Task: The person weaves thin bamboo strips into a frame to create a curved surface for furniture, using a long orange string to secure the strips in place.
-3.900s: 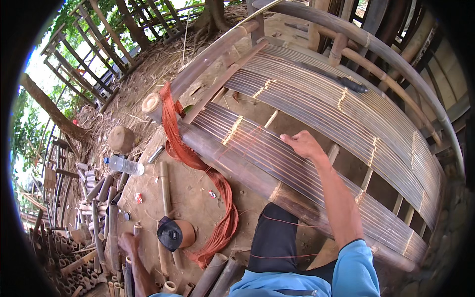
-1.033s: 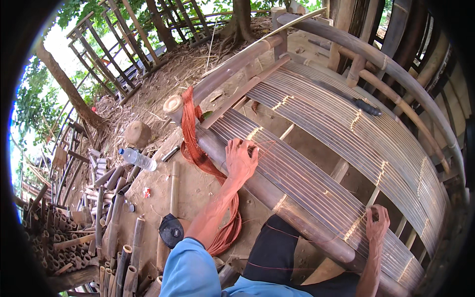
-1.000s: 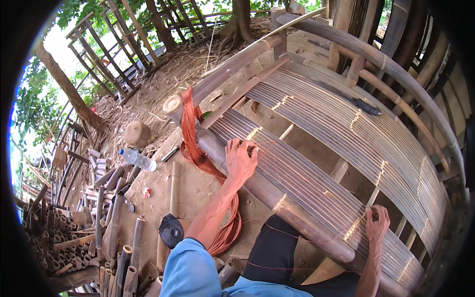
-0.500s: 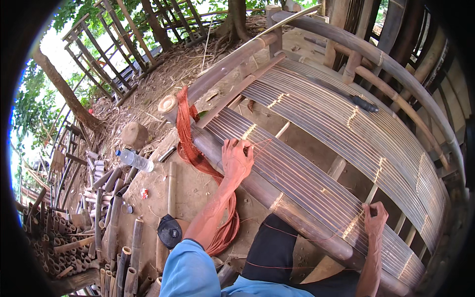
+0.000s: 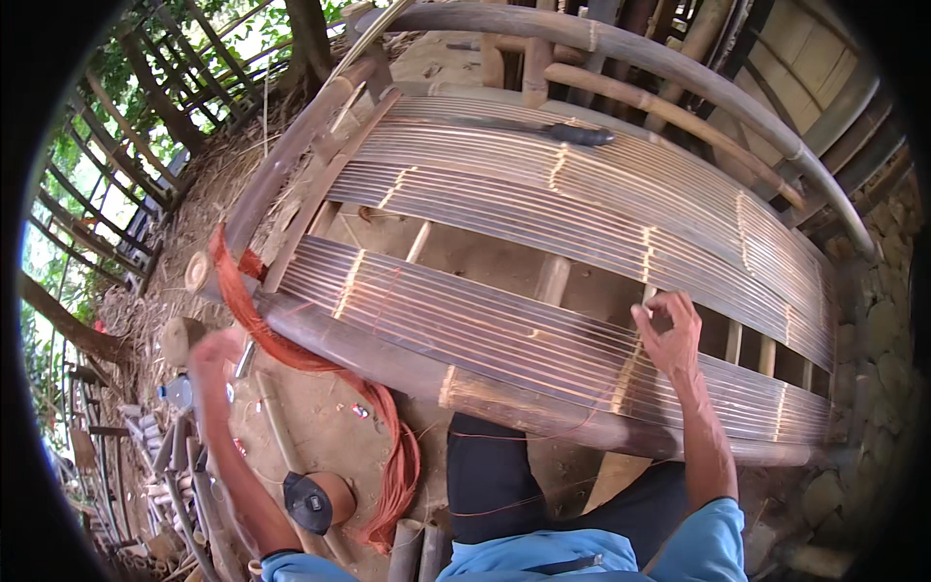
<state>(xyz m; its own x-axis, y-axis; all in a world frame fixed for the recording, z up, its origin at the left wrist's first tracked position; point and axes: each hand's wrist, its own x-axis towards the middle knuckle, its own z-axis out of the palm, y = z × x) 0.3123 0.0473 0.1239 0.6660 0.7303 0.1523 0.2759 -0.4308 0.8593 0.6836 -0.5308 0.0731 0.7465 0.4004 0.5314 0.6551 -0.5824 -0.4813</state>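
My right hand (image 5: 671, 335) is at the far edge of the near slat panel (image 5: 485, 310), thumb and forefinger curled together beside a pale lashing (image 5: 627, 378). What is between its fingertips is too small to make out. A thin red string (image 5: 543, 436) runs over my legs and the front pole toward that lashing. My left hand (image 5: 218, 354) is off the bench at the left, smeared by motion, so its fingers cannot be read. Between the two hands, a bundle of red-orange strands (image 5: 393, 456) drapes over the bamboo front pole (image 5: 339, 339) and hangs to the ground.
A long dark-handled blade (image 5: 582, 135) lies on the back slats. Curved bamboo rails (image 5: 679, 63) border the bench, with a gap between its slat panels. On the ground are a plastic bottle (image 5: 177, 392), a black cap-like item (image 5: 308, 502) and cut bamboo pieces (image 5: 179, 485).
My left hand has left the near panel and swung out left past the front pole. My right hand remains by the same lashing. The whole view has turned toward the right.
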